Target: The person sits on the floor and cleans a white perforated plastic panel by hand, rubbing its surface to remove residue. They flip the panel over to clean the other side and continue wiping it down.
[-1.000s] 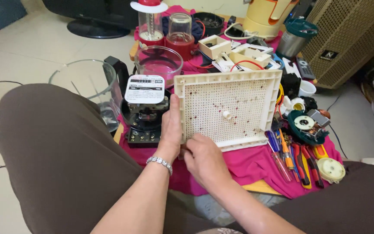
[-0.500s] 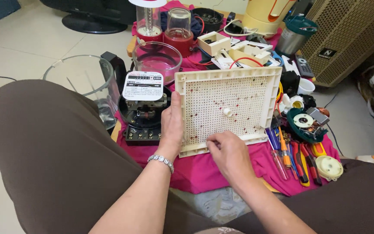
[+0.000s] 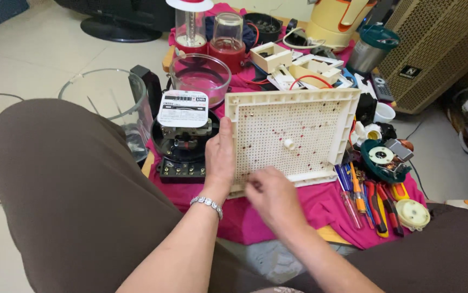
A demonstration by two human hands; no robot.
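A cream perforated tray (image 3: pixel 348 116) with small screws and bits scattered on it rests tilted on the pink cloth (image 3: pixel 320 209). My left hand (image 3: pixel 219 160) grips the tray's left edge, thumb on top. My right hand (image 3: pixel 271 198) is at the tray's near edge, its fingertips bunched and touching the perforated surface near the lower left corner; whether they pinch a small part I cannot tell. A small white cylinder (image 3: pixel 288 144) lies in the middle of the tray.
A black electric meter (image 3: pixel 184 138) with a white face sits left of the tray. Glass bowls (image 3: pixel 200 73) and a clear jar (image 3: pixel 106 100) stand behind. Screwdrivers and pliers (image 3: pixel 372 198) lie to the right, by round motor parts (image 3: pixel 383 157). My knees flank the cloth.
My right hand moved from the tray's near edge right and up onto the tray, then back left to its lower left corner. The left hand kept its hold on the tray.
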